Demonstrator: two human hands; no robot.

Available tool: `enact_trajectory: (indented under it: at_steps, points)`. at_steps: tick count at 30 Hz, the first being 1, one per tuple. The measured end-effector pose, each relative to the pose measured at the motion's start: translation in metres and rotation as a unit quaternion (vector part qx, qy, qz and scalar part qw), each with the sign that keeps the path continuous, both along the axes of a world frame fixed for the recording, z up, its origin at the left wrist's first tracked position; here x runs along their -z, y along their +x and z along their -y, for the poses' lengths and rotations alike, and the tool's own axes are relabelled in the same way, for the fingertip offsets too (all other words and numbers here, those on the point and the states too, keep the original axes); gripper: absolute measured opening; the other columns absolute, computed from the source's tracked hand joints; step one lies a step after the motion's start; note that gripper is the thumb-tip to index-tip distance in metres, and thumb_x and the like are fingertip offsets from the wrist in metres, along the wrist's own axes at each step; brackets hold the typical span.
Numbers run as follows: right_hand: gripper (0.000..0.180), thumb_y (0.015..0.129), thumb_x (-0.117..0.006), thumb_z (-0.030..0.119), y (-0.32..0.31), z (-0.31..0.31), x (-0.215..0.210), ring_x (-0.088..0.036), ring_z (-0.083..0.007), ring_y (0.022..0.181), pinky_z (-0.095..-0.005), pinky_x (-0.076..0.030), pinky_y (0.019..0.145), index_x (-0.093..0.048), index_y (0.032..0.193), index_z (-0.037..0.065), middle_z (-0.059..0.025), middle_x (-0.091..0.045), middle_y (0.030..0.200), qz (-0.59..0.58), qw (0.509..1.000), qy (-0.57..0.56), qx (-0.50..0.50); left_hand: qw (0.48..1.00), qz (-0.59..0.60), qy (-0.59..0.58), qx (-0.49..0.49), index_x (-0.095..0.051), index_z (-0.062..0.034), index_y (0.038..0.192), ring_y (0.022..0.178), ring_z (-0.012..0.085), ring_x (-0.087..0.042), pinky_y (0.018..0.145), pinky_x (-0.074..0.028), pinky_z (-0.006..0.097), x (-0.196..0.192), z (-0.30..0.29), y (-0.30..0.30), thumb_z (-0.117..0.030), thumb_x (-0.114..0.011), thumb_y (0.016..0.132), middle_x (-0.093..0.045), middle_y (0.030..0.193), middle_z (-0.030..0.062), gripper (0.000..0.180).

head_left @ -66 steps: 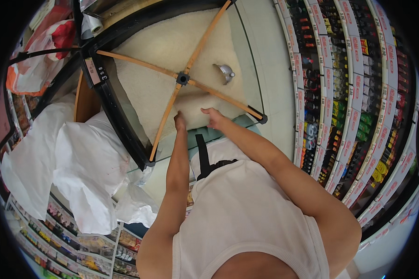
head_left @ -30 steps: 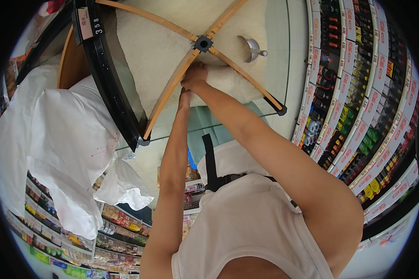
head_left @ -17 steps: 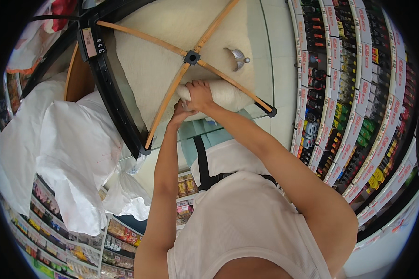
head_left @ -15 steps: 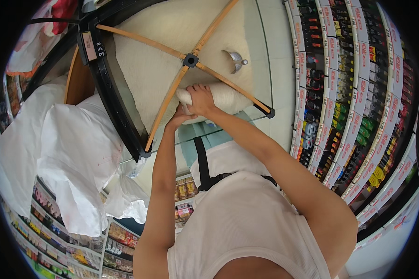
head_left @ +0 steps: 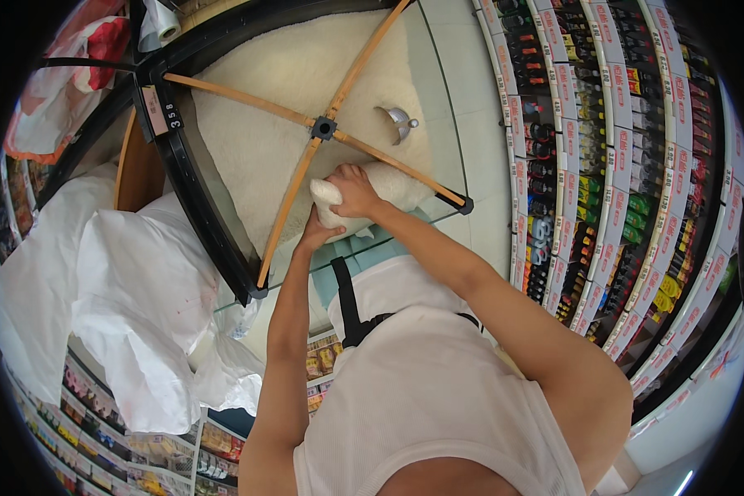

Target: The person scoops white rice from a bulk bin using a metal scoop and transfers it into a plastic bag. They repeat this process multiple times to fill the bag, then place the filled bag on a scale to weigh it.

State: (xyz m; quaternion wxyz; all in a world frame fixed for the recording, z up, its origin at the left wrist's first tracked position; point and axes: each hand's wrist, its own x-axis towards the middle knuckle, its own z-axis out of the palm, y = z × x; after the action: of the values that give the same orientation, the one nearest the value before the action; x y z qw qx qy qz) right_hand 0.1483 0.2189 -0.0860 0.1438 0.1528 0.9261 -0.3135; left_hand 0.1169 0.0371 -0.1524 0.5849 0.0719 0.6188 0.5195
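**R hand [head_left: 354, 192] across to the bag [head_left: 391, 188], now close by L hand [head_left: 317, 231]**

Vs. the earliest frame, where the hands sat well apart, the person's R hand has come over to the bag's L end, & that rounded white end now shows betw. the two hands. View has shifted a bit too, so the bin [head_left: 197, 207] sits diff. in the picture.

Hands: R is clamped over the top of the bag near its L end; L is clamped low on the near side of the same end, thumb toward R. Can't tell if they touch e/o. Bag lies on its side at the near edge of the bin, w/ pale grain [head_left: 264, 165] beyond it & one slat of the wooden brace [head_left: 323, 128] crossing in front of its R part. Metal scoop [head_left: 401, 126] lies in the grain past the bag, neither hand on it.

Progress, as far as shows: bag looks plump, so prob. filled, & it's in both hands. No tie, knot or seal visible; bag not yet away from the bin.

Hidden/unclear: R fingertips, L palm & the bag's mouth. Can't tell if the underside rests on grain or is held up. Teal thing [head_left: 326, 283] by the glass: unclear what it is. White sacks [head_left: 144, 289] at L partly block the shelves behind; bottle shelves [head_left: 591, 149] at R run off into the dark fisheye rim.
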Motion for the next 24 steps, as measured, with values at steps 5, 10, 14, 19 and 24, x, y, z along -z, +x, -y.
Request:
enact_trajectory:
  at_steps: [5, 10, 14, 19, 24]
  points:
    - [0.062, 0.058, -0.083, 0.034, 0.002, 0.008, 0.004, -0.055, -0.0338, 0.113, -0.0487, -0.038, 0.098, -0.06, 0.111, 0.009, -0.0157, -0.061, 0.115, -0.022, 0.995, -0.091, 0.041, 0.993, -0.057, -0.069, -0.081, -0.048, -0.0047, 0.128, 0.111, 0.0234, -0.058, 0.095, -0.048, 0.036, -0.008, 0.007, 0.014, -0.015, -0.091, 0.056, -0.061, 0.121, 0.0095, 0.084]
    - [0.06, 0.061, -0.085, 0.021, -0.003, 0.028, -0.013, -0.061, -0.0341, 0.106, -0.0412, -0.047, 0.091, -0.058, 0.112, 0.005, -0.0166, -0.064, 0.11, -0.015, 0.962, -0.236, 0.135, 0.954, -0.211, -0.21, -0.05, -0.059, -0.006, 0.117, 0.099, 0.0298, -0.066, 0.085, -0.052, 0.039, -0.056, 0.002, -0.005, -0.025, -0.088, 0.059, -0.069, 0.108, 0.0141, 0.067]
    - [0.057, 0.066, -0.083, 0.014, 0.001, 0.037, -0.03, -0.062, -0.0324, 0.104, -0.0377, -0.049, 0.089, -0.056, 0.115, 0.002, -0.017, -0.064, 0.11, -0.011, 0.932, -0.302, 0.2, 0.933, -0.279, -0.225, -0.039, -0.064, -0.0055, 0.109, 0.094, 0.0374, -0.066, 0.08, -0.052, 0.043, -0.085, 0.002, -0.014, -0.027, -0.086, 0.061, -0.069, 0.099, 0.0189, 0.058]
    - [0.057, 0.07, -0.081, 0.01, 0.026, 0.032, -0.041, -0.061, -0.0235, 0.104, -0.0346, -0.048, 0.092, -0.055, 0.12, 0.001, -0.0121, -0.064, 0.113, -0.067, 0.911, -0.338, 0.224, 0.907, -0.354, -0.226, -0.023, -0.065, -0.0062, 0.105, 0.09, 0.041, -0.064, 0.076, -0.05, 0.047, -0.123, -0.014, -0.002, -0.023, -0.083, 0.066, -0.069, 0.091, 0.0201, 0.046]
    - [0.042, 0.082, -0.074, 0.008, 0.056, 0.015, -0.05, -0.062, -0.0134, 0.098, -0.0294, -0.049, 0.088, -0.057, 0.12, 0.001, -0.0052, -0.066, 0.11, -0.097, 0.85, -0.463, 0.233, 0.91, -0.386, -0.152, -0.01, -0.063, -0.0051, 0.105, 0.089, 0.0417, -0.063, 0.074, -0.049, 0.048, -0.162, -0.019, 0.0, -0.015, -0.072, 0.075, -0.067, 0.092, 0.0215, 0.033]
